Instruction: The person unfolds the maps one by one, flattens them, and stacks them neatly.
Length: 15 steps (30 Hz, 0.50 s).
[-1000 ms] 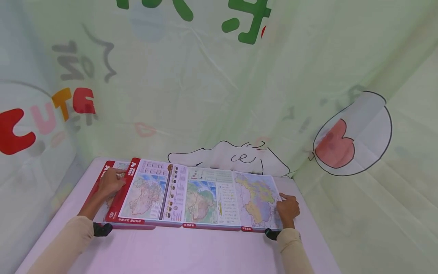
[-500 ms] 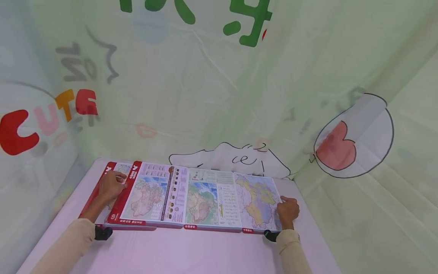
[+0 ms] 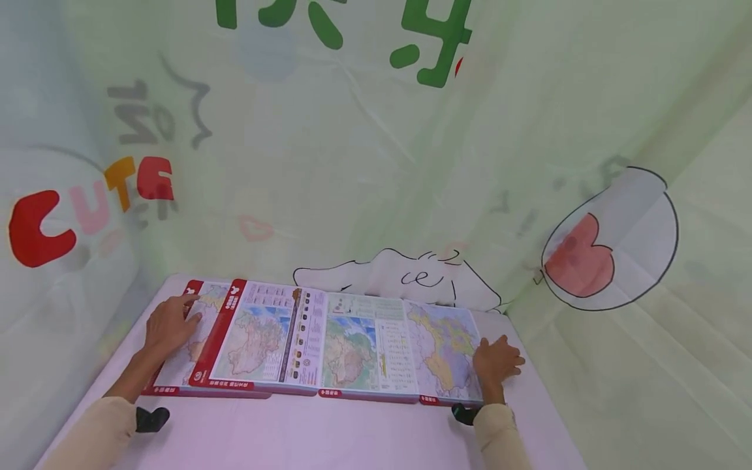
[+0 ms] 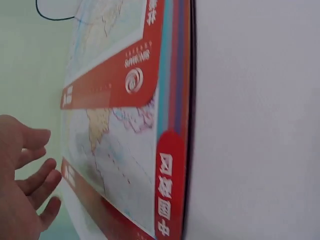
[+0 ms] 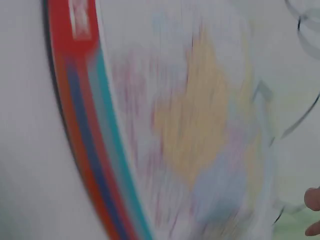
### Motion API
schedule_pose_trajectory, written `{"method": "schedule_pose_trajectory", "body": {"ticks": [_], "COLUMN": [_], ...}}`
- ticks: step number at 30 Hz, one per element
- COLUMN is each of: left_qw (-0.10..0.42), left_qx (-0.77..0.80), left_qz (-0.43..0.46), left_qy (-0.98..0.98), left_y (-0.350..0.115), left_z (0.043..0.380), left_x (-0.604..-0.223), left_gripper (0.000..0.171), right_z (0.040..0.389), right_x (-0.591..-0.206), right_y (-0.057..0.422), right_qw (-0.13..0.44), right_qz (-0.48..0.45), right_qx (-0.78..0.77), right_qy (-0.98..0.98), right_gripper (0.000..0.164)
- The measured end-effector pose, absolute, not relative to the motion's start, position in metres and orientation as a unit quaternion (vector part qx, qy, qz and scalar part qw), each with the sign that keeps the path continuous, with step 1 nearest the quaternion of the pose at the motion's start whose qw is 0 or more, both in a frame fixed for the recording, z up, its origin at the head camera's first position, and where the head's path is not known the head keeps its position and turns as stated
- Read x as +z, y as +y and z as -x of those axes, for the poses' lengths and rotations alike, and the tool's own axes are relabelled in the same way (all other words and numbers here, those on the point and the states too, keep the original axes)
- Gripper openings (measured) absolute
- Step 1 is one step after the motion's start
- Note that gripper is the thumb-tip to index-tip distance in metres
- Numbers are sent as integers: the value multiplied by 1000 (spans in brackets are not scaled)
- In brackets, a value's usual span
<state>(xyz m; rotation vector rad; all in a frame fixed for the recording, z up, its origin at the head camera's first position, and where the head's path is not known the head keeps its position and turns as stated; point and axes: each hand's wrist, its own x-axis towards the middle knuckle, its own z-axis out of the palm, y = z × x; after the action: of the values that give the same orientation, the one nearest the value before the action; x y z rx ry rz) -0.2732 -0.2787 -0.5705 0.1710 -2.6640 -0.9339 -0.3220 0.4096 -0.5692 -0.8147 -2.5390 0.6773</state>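
Note:
A fold-out map [image 3: 346, 349] lies spread on the table, its panels printed with maps and small text. The red left border [image 3: 214, 339] of its top panel overlaps another red-edged map sheet [image 3: 211, 297] underneath. Over that lower sheet's left side is my left hand [image 3: 170, 326], its fingers loosely bent and holding nothing; the left wrist view shows the same fingers [image 4: 45, 187] apart from the sheets. At the right end, my right hand [image 3: 496, 359] has its fingers spread beside the colourful end panel [image 3: 443, 352]. Only two fingertips [image 5: 313, 200] show in the blurred right wrist view.
The pale pink table [image 3: 329, 437] extends in front of the maps. Just behind them hangs a printed, light green curtain [image 3: 364, 183], with further curtain panels at both sides. Coloured page edges [image 5: 95, 150] show along the maps' near side.
My left hand has moved left, away from the red border of the top panel. My right hand's fingers have spread from a curled hold at the right edge. The maps look unmoved.

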Motion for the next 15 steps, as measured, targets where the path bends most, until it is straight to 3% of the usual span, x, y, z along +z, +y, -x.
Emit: {"method": "schedule_pose_trajectory", "body": {"ticks": [3, 8, 10, 15], "left_qw": [166, 134, 129, 122], "left_qx": [-304, -275, -266, -237], "left_qz": [-42, -11, -6, 0], "left_qy": [-937, -952, -955, -964], "left_y": [-284, -285, -284, -285], "left_z": [267, 260, 259, 254], "left_x": [-572, -576, -579, -586], "left_gripper": [67, 80, 81, 80], "right_z": [309, 276, 267, 248], "right_x": [-543, -518, -522, -547], "right_y": [357, 259, 225, 153], "right_qw": [230, 256, 222, 55], "right_qz": [213, -37, -122, -215], "right_qx": [238, 216, 207, 180], "right_qy": [-919, -941, -945, -958], "right_gripper": [59, 53, 53, 67]}}
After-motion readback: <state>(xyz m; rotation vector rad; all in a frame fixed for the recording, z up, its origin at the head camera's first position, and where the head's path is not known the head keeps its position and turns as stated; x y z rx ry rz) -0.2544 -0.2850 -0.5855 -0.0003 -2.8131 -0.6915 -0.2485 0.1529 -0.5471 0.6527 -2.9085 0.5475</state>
